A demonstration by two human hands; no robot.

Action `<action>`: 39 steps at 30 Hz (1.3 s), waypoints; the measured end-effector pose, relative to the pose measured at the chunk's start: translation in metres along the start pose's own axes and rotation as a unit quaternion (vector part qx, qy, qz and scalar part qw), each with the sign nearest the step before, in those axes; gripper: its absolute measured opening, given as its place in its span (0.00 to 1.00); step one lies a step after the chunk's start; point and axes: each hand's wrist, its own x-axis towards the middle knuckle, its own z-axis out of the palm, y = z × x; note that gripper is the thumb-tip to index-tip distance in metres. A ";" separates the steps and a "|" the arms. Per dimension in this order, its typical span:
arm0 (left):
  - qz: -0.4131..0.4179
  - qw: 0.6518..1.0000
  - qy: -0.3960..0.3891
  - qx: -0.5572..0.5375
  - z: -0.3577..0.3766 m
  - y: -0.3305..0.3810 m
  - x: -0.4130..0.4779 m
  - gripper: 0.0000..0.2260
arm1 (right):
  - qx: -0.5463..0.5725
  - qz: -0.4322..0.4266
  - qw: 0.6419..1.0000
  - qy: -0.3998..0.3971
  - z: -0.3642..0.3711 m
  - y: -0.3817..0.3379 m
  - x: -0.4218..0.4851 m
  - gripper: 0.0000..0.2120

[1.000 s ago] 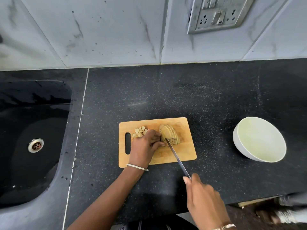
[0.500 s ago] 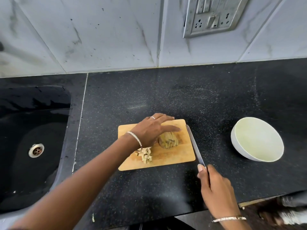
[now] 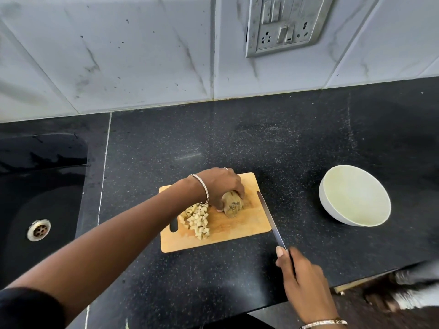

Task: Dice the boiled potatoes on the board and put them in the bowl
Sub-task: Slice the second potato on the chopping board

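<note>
A wooden cutting board [image 3: 232, 236] lies on the black counter. A pile of diced potato [image 3: 196, 219] sits on its left half. My left hand [image 3: 221, 186] reaches across the board and grips a sliced potato [image 3: 232, 205] near the board's middle. My right hand [image 3: 301, 281] holds a knife [image 3: 270, 220] by its handle; the blade lies along the board's right edge, tip pointing away. A white bowl [image 3: 354, 195] stands tilted to the right of the board, with nothing visible inside.
A black sink [image 3: 40, 198] with a metal drain [image 3: 38, 229] is set into the counter at the left. A tiled wall with a switch plate [image 3: 282, 22] rises behind. The counter's front edge runs near my right wrist.
My left hand lifted off the slicing grip, swung over the board and closed its fingers on the sliced potato. The knife drew back from the potato to the board's right edge.
</note>
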 end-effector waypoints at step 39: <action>-0.239 0.915 0.148 -0.289 0.028 0.051 -0.026 0.30 | -0.004 -0.027 0.998 -0.063 0.023 -0.012 0.056 0.17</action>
